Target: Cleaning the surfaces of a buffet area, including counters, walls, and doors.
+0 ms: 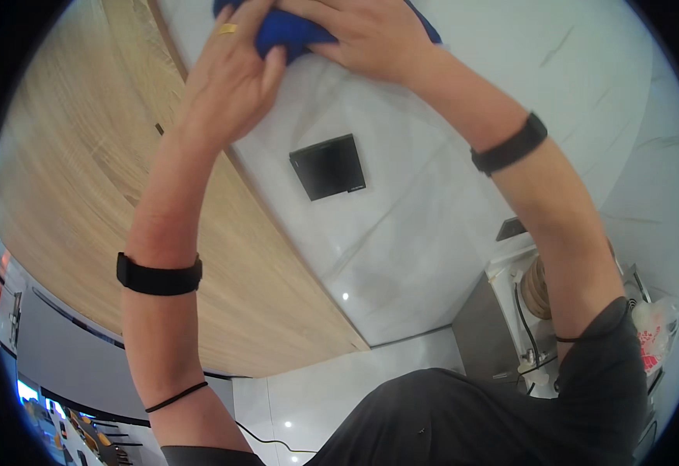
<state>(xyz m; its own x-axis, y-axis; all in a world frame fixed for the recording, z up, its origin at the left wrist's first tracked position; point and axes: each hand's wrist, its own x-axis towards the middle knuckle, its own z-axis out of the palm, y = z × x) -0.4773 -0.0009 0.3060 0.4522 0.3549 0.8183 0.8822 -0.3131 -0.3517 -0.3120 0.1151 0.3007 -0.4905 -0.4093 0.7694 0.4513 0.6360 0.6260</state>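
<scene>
Both of my hands are raised at the top of the view, on a dark blue cloth [290,32] that lies against a glossy white marble-patterned wall panel [409,192]. My left hand [231,76], with a yellow band on one finger, rests its fingers and thumb on the left part of the cloth. Over the right part lies my right hand [371,41], with cloth showing on both sides of it. The fingertips are partly cut off by the top edge. Below the hands, a black rectangular plate [330,167] sits on the panel.
A wood-grain panel [246,279] runs along the left. At lower right stands a grey cabinet or appliance [482,326] with a hose, cables and a plastic bag [654,326] near it. A cable [275,441] lies on the glossy tiled floor [316,402].
</scene>
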